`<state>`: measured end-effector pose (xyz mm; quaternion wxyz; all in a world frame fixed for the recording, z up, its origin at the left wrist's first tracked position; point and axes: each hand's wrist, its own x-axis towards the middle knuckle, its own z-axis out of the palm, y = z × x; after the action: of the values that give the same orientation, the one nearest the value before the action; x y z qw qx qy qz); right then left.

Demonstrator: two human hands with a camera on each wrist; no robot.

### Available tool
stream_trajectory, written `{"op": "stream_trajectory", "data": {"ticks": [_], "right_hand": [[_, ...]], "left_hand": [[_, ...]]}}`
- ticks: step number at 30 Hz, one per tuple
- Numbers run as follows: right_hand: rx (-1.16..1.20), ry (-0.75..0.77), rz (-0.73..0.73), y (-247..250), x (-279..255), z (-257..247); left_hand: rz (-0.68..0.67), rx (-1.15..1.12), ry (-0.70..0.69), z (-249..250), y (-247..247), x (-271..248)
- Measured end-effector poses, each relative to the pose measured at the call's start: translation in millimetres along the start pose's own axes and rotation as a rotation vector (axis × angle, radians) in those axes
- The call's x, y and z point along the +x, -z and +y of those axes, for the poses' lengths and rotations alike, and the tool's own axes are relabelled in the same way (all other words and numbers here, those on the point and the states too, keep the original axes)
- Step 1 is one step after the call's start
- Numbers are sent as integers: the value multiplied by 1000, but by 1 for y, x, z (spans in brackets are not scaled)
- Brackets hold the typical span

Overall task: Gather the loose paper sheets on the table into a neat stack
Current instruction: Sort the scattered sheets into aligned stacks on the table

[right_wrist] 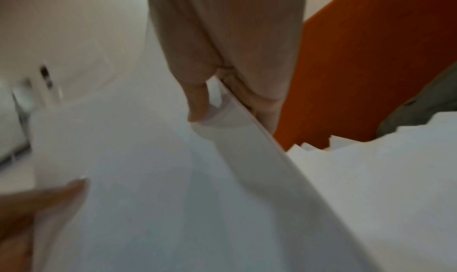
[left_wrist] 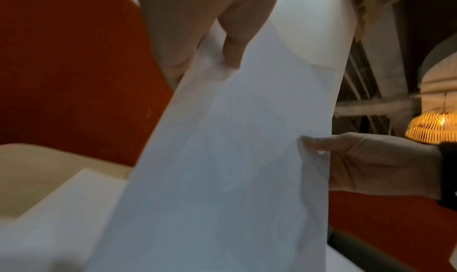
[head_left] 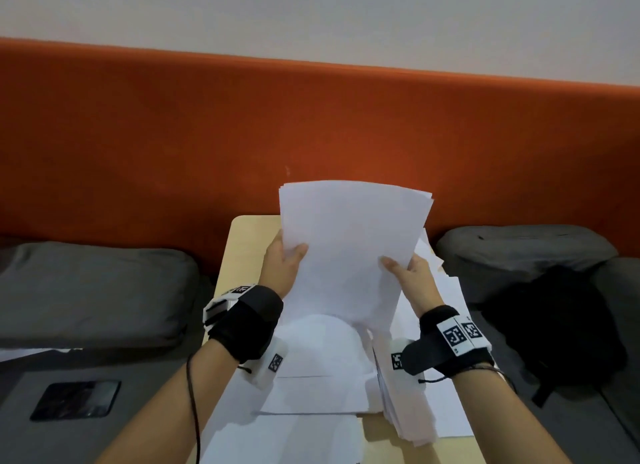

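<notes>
Both hands are raised, left hand [head_left: 284,262] and right hand [head_left: 412,276] pinching (thumbs toward the camera).

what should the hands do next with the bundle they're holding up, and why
Probably tap the held bundle on its lower edge against the table to square it. Left hand and right hand grip its sides upright, its top edges are fanned, and loose sheets lie below.

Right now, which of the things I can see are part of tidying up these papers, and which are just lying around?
Part of the job:
- bundle of sheets, held upright by left hand and right hand
- loose sheets lying on the table
- fanned pile at the right

Just lying about:
- black backpack
- dark phone
- grey cushion
</notes>
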<state>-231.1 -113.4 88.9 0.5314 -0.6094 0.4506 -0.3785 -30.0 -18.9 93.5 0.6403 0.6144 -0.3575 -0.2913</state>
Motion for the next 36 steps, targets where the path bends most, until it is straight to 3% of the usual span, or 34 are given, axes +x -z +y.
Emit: {"op": "stream_trajectory", "data": {"ticks": [3,7,9,12,14,20,24,27,29,33,36], "right_hand": [[-185,-74,-8,-7,0,33],[-238,-86,-68,-8,-1,44],[-299,-160,-125,-13,-3,50],[-668,-266,-250,-25,-5,64],[-852,-343,-318,-33,-7,74],[-1003,-463,-259,-52,-5,88],[-995,-493,-267,-56,-2,89],[-951,-500,-271,-53,-1,91],[-927,-488,-274,-50,-1,91],[-887,-470,-300,-45,-1,95],[-756,-463,-303,-38,3,96]], "left_hand": [[-44,203,141,-33,9,-8],[51,228,210,-49,29,-8],[5,407,280,-62,38,-11],[-106,833,457,-85,47,-17],[-125,971,531,-96,50,-21],[-50,689,581,-109,45,-13],[25,498,708,-113,46,-1],[-4,524,735,-110,41,4],[-9,584,668,-107,33,2],[-57,420,483,-94,23,-9],[-13,190,371,-77,27,-15]]}}
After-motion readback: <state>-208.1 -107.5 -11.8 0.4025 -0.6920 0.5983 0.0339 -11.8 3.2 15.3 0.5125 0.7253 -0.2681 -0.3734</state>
